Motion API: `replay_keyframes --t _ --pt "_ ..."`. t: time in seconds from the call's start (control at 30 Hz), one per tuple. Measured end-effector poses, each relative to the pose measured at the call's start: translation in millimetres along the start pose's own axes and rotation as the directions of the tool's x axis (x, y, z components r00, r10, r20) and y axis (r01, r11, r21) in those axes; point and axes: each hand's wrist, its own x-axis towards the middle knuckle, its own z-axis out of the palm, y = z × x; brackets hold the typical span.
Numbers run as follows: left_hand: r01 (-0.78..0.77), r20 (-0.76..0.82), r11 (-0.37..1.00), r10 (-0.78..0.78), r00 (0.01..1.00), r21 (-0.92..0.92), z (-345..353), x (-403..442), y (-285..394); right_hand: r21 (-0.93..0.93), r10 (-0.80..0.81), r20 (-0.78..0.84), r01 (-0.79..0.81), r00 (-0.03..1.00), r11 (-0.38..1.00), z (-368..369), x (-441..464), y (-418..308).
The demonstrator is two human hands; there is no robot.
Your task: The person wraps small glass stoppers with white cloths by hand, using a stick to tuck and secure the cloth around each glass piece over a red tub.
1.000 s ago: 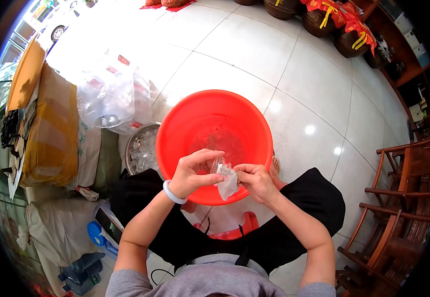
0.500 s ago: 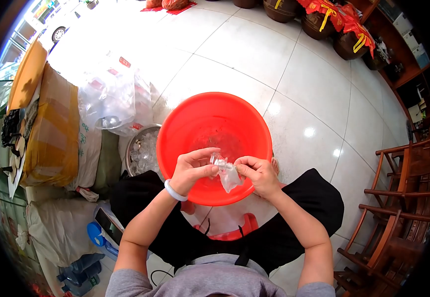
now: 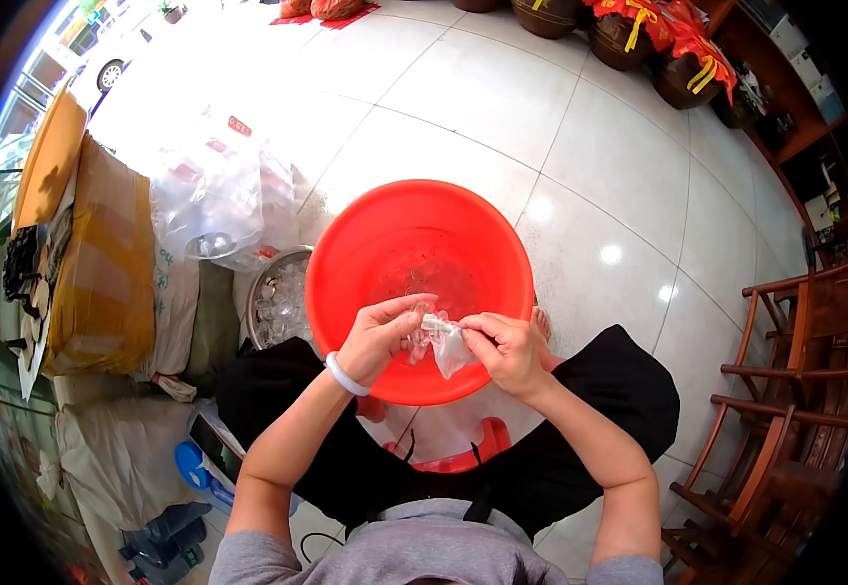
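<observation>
Over the red tub, my left hand pinches a small clear glass piece between thumb and fingers; its exact kind is hard to make out. My right hand has its fingertips closed on a thin, whitish, see-through cloth, which hangs down against the clear piece. The two hands are close together above the tub's near side. Some water and blurred clear things show at the tub's bottom. Left of the tub, a metal basin holds several clear glass-like pieces.
A taped cardboard box and clear plastic bags stand at the left. Beneath me is a red stool. Wooden chairs line the right, and dark jars with red covers stand at the back right.
My right hand has shifted slightly left and down, its fingers nearer the clear piece. The left hand keeps its hold. The whole view has shifted a little.
</observation>
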Motion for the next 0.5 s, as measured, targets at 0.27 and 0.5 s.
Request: replay_keyframes --t 0.27,0.5 --pt "-0.412 0.208 0.873 0.366 0.907 0.260 0.5 -2.5 -0.6 0.705 0.429 0.229 -0.453 0.874 0.546 9.2 -9.6 24.1" --pt "-0.480 0.307 0.801 0.385 0.871 0.357 -3.4 -8.0 11.7 0.548 0.313 0.268 -0.412 0.911 0.728 -0.1 -4.8 15.3"
